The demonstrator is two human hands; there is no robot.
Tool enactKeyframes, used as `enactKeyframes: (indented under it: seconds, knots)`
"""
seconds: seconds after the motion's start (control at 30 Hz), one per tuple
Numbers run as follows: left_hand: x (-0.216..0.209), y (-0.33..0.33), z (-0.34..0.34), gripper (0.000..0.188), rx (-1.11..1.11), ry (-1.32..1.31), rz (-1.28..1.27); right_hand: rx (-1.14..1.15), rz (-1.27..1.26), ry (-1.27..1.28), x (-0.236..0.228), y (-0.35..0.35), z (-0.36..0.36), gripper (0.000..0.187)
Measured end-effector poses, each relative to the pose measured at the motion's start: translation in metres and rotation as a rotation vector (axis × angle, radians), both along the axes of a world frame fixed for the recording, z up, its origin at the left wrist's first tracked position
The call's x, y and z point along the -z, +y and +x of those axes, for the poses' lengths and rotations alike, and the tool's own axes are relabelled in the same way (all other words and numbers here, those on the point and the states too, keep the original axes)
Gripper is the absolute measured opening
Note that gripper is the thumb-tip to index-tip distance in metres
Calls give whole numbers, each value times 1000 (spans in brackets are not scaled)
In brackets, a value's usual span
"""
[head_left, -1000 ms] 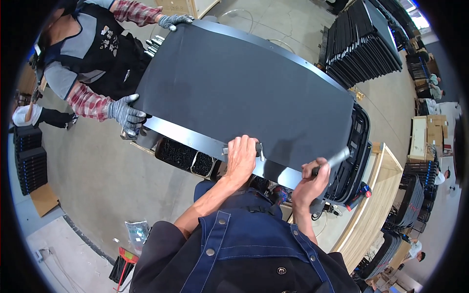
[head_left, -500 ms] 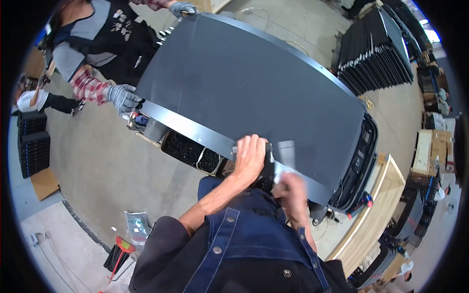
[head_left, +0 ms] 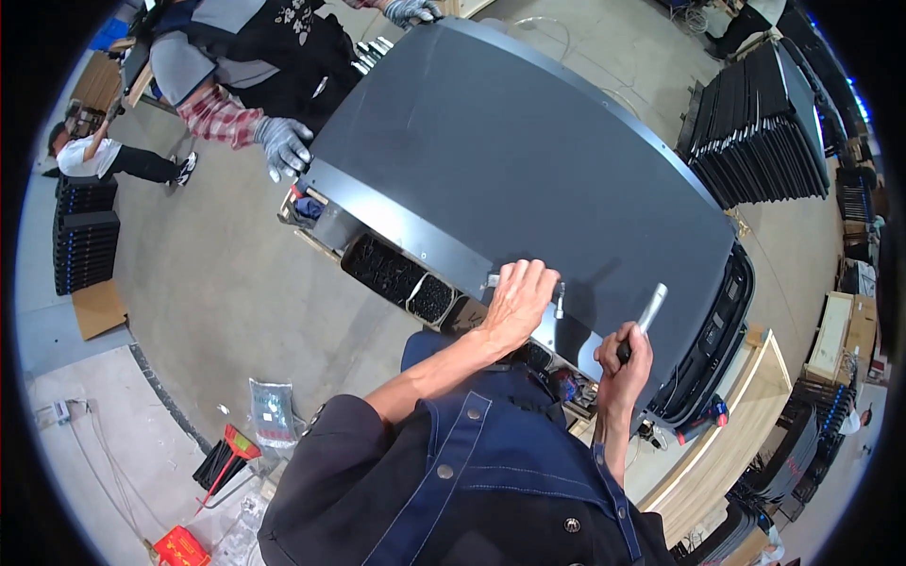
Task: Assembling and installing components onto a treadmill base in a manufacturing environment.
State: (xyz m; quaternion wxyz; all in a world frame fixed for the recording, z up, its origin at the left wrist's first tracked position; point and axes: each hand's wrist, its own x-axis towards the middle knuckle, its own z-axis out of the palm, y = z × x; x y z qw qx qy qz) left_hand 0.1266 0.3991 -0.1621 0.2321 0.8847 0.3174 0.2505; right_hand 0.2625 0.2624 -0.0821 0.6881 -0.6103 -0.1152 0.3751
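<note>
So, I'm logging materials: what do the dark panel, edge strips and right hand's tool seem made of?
Panel: matte gray, perhaps plastic or laminate. Edge strips: probably smooth metal, from silvery sheen. Tool: shiny silver end, likely metal; dark grip unclear.

The camera looked steeply down from the person's head, over the dark blue apron (head_left: 514,439) at the lower edge and past the left hand (head_left: 519,304) and right hand (head_left: 625,358), both right of centre, to the grey panel (head_left: 528,160) beyond. Its wide view bent straight edges toward a black rim.
</note>
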Motion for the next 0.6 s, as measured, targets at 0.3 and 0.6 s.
enactKeyframes:
  seconds: [0.3, 0.6]
  knots:
    - [-48, -28, -49, 42, 269, -76, -246, 5, -52, -2, 17, -6, 13, 28]
    - [-34, 90, -85, 44, -259, -511, -1066, -194, -88, 32, 16, 4, -12, 26]
